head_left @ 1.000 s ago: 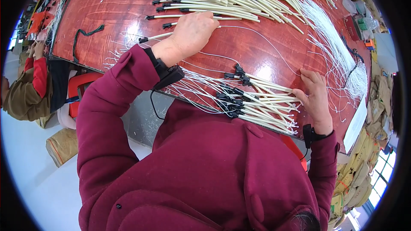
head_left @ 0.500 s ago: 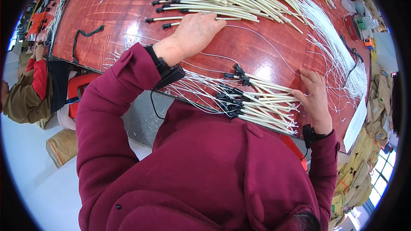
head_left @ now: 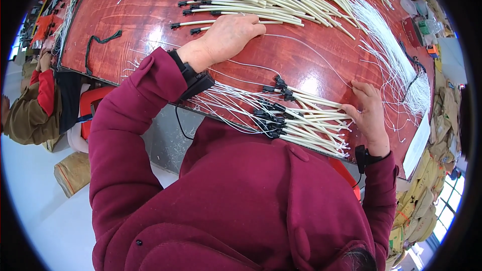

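My left hand (head_left: pixel 228 37) is closed at the near edge of a large pile of cream tubes with black connectors (head_left: pixel 261 0). A thin white wire (head_left: pixel 314 50) runs from its fingertips in a curve to my right hand; the left fingertips are partly hidden. My right hand (head_left: pixel 369 113) is on the table, thumb and forefinger apart. The thumb touches or nearly touches the ends of a smaller group of cream tubes (head_left: pixel 321 115), and the wire's far end meets the fingertips. Black connectors (head_left: pixel 271 118) on that group have white wires (head_left: pixel 226 100) trailing left.
A thick bundle of white wires (head_left: pixel 401 60) lies on the red table (head_left: pixel 150 0) at right, beside a white sheet (head_left: pixel 415 145). A dark cord (head_left: pixel 103 39) is at left. Another person (head_left: pixel 37 95) sits beyond the table's left edge. Stacked sacks (head_left: pixel 422 195) stand at right.
My left hand and forearm have shifted slightly left, and the curved wire has moved a little with the hand. My right hand looks the same.
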`<action>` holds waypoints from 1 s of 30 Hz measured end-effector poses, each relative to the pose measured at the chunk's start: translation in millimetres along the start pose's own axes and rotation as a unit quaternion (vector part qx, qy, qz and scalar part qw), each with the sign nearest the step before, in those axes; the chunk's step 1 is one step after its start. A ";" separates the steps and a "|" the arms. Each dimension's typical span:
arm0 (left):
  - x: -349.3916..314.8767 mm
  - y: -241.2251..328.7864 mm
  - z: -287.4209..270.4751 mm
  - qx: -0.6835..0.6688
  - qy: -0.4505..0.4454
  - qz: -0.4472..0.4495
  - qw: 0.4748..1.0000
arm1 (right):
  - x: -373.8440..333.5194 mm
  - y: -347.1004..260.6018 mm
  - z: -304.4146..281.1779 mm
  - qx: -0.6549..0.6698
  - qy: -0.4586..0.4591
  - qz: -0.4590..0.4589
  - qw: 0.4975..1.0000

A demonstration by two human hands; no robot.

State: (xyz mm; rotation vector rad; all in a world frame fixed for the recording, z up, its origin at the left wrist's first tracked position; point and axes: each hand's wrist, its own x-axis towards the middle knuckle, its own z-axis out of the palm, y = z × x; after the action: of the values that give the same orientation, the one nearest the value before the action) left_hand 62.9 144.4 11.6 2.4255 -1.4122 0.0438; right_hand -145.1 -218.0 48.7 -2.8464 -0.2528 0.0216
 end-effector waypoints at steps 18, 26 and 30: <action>-13.0 12.2 0.5 -0.029 0.001 0.014 0.999 | -2.5 -7.2 0.3 -0.017 -0.006 0.014 1.000; -10.4 10.3 -3.5 -0.025 -0.040 0.079 0.996 | -5.5 -3.9 3.4 -0.014 0.002 0.006 1.000; -9.9 10.0 1.1 -0.038 -0.004 0.075 0.996 | -4.0 -1.7 4.8 -0.013 0.002 0.008 1.000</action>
State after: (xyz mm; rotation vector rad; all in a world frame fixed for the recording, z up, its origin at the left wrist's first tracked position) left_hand 49.2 147.9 11.4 2.2576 -1.5669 0.0143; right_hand -149.5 -215.7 44.5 -2.8742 -0.2307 0.0167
